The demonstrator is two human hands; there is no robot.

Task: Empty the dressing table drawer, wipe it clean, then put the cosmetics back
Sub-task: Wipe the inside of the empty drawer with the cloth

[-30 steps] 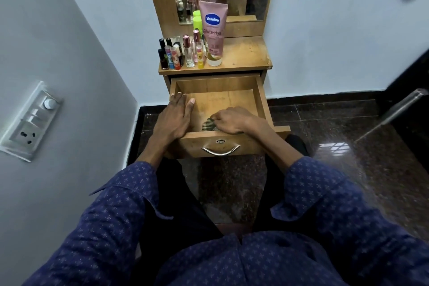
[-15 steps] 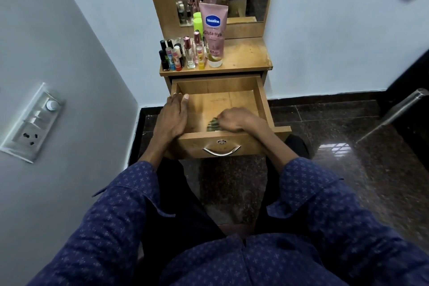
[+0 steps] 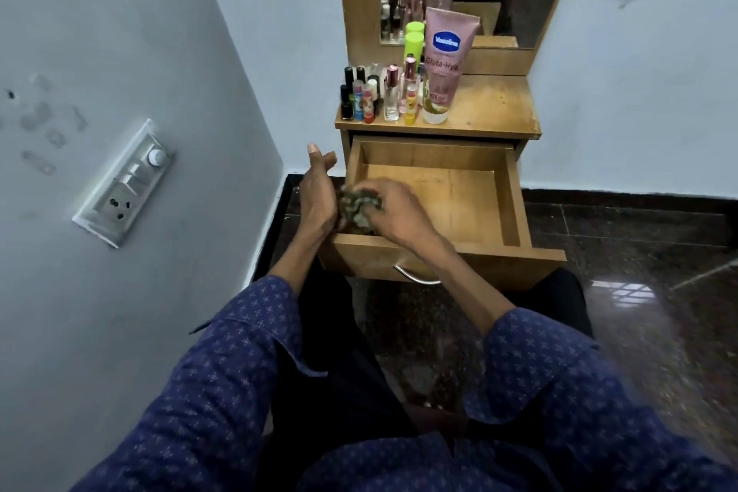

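You sit facing the dressing table [image 3: 491, 108], its drawer [image 3: 515, 208] pulled fully out toward your knees. The drawer holds no cosmetics at all; bare wooden floor runs from your right fingers out to the back and right walls. That fits the wiping step, with emptying done and the restocking yet to come.

The cosmetics stand on the tabletop, well beyond your fingertips and above the drawer's back wall. The tall pink lotion tube [image 3: 445, 60] stands on its cap, with the lime-green bottle [image 3: 413, 46] just behind it. The small perfume bottles [image 3: 393, 98] and nail polish bottles [image 3: 351, 96] are packed tight at the left end, probably so they stay clear of the wiping and within easy reach for the return.

Your right hand [image 3: 393, 212] is bunched over the drawer's front left corner, fingers curled and clamped on the wiping cloth [image 3: 357, 204], a crumpled greenish wad that shows just left of your knuckles. It looks gathered up, not spread flat, so you are likely scooping dust out of that corner.

Your left hand [image 3: 317, 188] stands on edge just outside the drawer's left wall, fingers straight and together, palm turned toward the cloth and close against it. It holds nothing; it seems placed to catch or steady the wad.
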